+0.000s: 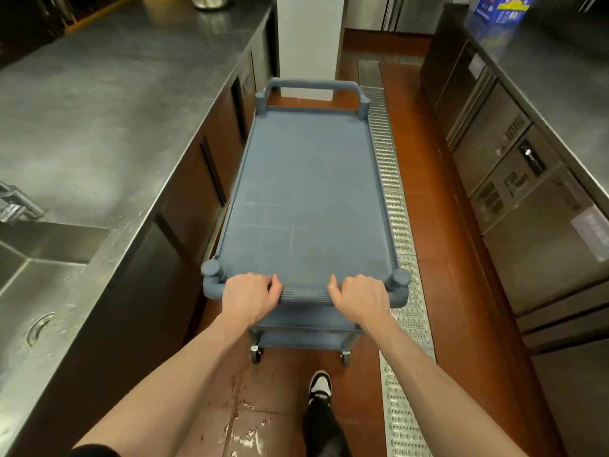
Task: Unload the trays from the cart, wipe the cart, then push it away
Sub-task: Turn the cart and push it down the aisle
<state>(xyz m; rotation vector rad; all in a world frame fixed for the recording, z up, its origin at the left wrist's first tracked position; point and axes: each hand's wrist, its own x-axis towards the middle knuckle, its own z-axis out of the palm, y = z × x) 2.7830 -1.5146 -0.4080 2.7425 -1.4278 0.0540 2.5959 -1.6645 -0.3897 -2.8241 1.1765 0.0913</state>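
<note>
Both bare forearms reach up from the bottom of the frame; the left hand [251, 297] and right hand [358, 300] curl their fingers over the near handle [304, 296] of the blue-grey plastic cart [306, 192] at centre. Its bare top shelf fills the aisle between the steel counter [99, 127] on the left and steel cabinets [527, 209] on the right, beside a metal floor grate [398, 225].
</note>
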